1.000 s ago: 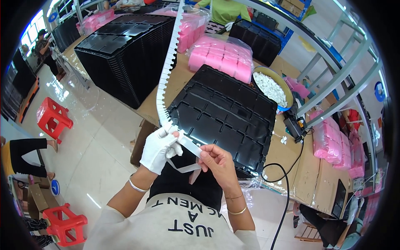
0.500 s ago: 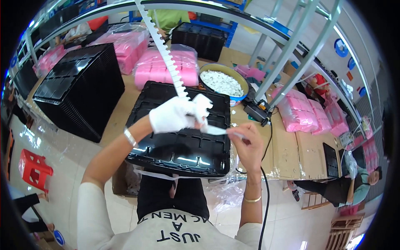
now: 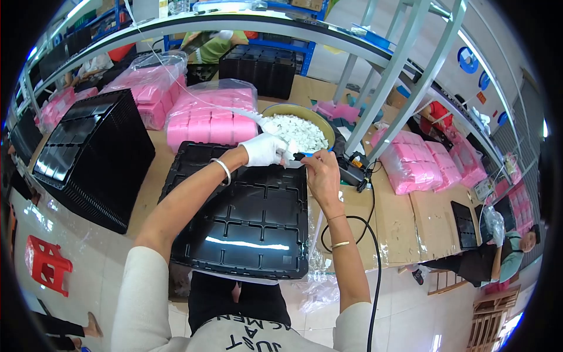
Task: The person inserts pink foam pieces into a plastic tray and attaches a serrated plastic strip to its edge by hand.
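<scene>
just above the middle of the frame the left hand (image 3: 264, 149), in a white glove, is clenched round the near end of a white strip (image 3: 231, 108) that runs away to the upper left, thin and pale against the bags of pink parts (image 3: 211, 120); the right hand (image 3: 321, 170), bare, pinches a small dark-tipped tool (image 3: 302, 156) (whether a cutter or a pen i cannot tell) right against the glove, so the two hands are touching or all but touching; both hover over the far edge of the black moulded tray (image 3: 246, 211), just beside the round bowl of white pieces (image 3: 299, 132)

what could go wrong, as i judge it: the strip is long and hangs free toward the upper left, so a tug from its own weight could pull the end out of the gloved fist or twist it where the tool meets it; the tool works very close to the gloved fingers, and a slip there would nick the glove; anything freed at that spot could drop into the tray's pockets or short of the bowl, since the hands sit over the rim between the two; the black cable (image 3: 366, 258) looping off the table edge at lower right lies near the right forearm and could snag on it
</scene>
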Demonstrator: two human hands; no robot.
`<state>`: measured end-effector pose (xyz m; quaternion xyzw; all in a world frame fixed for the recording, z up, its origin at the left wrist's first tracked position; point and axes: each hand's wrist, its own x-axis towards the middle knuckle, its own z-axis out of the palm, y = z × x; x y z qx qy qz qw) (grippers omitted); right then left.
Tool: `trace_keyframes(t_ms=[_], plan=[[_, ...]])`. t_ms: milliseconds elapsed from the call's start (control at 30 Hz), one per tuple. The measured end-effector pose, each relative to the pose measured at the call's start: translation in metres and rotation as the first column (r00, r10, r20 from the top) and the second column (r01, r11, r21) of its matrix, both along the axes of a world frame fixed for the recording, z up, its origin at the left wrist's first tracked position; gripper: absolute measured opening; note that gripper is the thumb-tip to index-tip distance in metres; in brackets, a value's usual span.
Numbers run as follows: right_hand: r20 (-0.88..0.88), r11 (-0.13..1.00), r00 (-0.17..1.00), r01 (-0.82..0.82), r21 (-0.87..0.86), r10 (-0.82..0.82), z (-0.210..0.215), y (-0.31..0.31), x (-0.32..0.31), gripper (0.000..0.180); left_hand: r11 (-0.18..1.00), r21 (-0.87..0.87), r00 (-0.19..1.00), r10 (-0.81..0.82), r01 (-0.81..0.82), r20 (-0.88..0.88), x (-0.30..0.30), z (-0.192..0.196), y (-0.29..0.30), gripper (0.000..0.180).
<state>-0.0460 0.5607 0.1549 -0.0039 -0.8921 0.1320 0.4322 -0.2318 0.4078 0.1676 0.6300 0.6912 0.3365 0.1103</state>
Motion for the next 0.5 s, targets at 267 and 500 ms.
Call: trace_keyframes(t_ms=[267, 500], plan=[[0.039, 0.999, 0.999, -0.031, 0.040, 0.029, -0.008, 0.009, -0.018, 0.015, 0.998, -0.064, 0.999, 0.021, -0.023, -0.041, -0.015, -0.008, 0.011, 0.015], [0.127, 0.985, 0.989, -0.048, -0.166, 0.070, -0.002, 0.012, -0.023, 0.016, 0.997, -0.033, 0.996, -0.062, 0.064, 0.061, -0.013, -0.015, 0.020, 0.018]])
